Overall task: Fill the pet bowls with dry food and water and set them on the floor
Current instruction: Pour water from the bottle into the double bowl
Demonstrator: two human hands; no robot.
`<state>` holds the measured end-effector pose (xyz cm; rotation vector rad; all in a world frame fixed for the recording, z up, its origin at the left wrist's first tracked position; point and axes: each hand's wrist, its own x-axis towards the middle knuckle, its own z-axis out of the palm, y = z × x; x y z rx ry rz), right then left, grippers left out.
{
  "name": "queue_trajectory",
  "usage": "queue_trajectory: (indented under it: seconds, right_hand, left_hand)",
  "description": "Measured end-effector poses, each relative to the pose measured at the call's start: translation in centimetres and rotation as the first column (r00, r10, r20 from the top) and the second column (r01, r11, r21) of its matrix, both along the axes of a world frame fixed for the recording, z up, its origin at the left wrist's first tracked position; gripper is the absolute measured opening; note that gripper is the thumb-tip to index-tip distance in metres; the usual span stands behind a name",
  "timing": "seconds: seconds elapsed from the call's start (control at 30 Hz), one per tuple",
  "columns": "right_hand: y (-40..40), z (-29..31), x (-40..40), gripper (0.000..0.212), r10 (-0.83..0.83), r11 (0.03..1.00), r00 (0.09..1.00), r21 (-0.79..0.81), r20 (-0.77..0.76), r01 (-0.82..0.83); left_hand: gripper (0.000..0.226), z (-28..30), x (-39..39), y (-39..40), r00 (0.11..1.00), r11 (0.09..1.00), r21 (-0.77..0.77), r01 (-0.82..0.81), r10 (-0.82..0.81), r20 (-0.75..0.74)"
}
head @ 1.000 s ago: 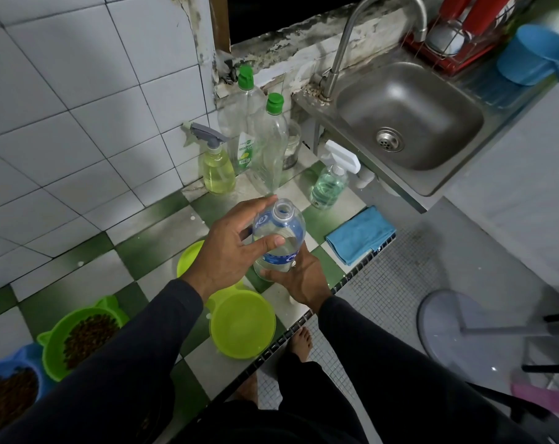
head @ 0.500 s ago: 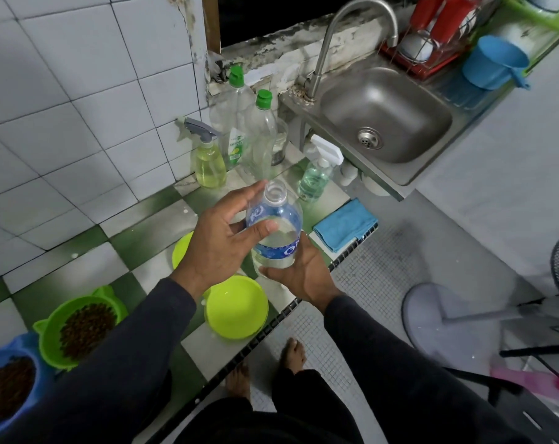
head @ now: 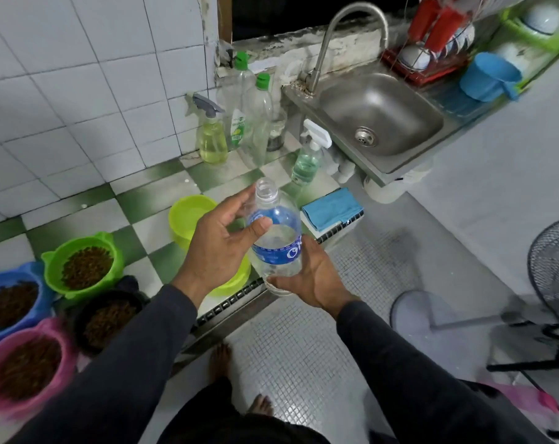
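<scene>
Both hands hold an uncapped clear water bottle with a blue label, upright and partly full. My left hand wraps its upper side with the thumb on the label. My right hand cups its base from below. Under them on the green-and-white tiled counter sit two lime bowls: one behind my left hand, the other mostly hidden beneath it. At the left stand several bowls of brown dry food: green, blue, pink and a dark one.
A steel sink with a tall tap is at the back right. Spray bottles and detergent bottles line the wall. A folded blue cloth lies near the counter edge. A fan stands on the floor at right.
The view has tilted down and left, bringing the pink and dark food bowls into sight. The bottle has stayed upright in both hands, with my left hand sliding slightly lower on it.
</scene>
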<state>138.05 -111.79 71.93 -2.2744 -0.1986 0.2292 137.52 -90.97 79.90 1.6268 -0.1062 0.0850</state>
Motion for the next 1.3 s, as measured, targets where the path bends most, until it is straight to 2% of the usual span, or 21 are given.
queue_trajectory:
  seconds: [0.27, 0.43, 0.63, 0.9, 1.07, 1.17, 1.3]
  right_hand:
    - [-3.3, 0.4, -5.2, 0.078, 0.107, 0.994, 0.993, -0.033, -0.047, -0.108]
    - [-4.2, 0.4, -7.3, 0.074, 0.13, 0.989, 0.986, -0.062, -0.107, -0.137]
    - [-5.4, -0.5, -8.8, 0.083, 0.164, 0.969, 0.972, -0.155, -0.167, -0.19]
    - [-5.7, -0.6, -9.0, 0.08, 0.182, 0.947, 0.949, -0.214, -0.257, -0.239]
    - [-5.3, -1.0, -8.4, 0.078, 0.167, 0.927, 0.935, -0.272, -0.314, -0.257]
    - [-5.2, -1.5, -8.1, 0.075, 0.162, 0.914, 0.93, -0.305, -0.331, -0.268]
    - [-5.1, -1.9, -7.6, 0.07, 0.177, 0.899, 0.926, -0.329, -0.335, -0.29]
  left_hand:
    - [0.051, -1.7, -5.2, -2.5, 0.993, 0.993, -0.08, -0.091, 0.085, -0.085]
    - [0.041, -3.2, -7.6, -3.4, 0.967, 0.972, -0.165, -0.171, 0.133, -0.217]
    - [0.029, -5.1, -9.8, -4.2, 0.93, 0.945, -0.21, -0.253, 0.177, -0.322]
    - [0.051, -7.9, -10.0, -4.5, 0.905, 0.91, -0.305, -0.279, 0.144, -0.4]
    - [0.045, -9.6, -9.6, -4.5, 0.847, 0.871, -0.296, -0.392, 0.217, -0.485]
    - [0.051, -10.3, -9.5, -4.4, 0.835, 0.861, -0.301, -0.41, 0.221, -0.504]
    - [0.037, -11.4, -9.3, -4.1, 0.822, 0.831, -0.35, -0.432, 0.203, -0.532]
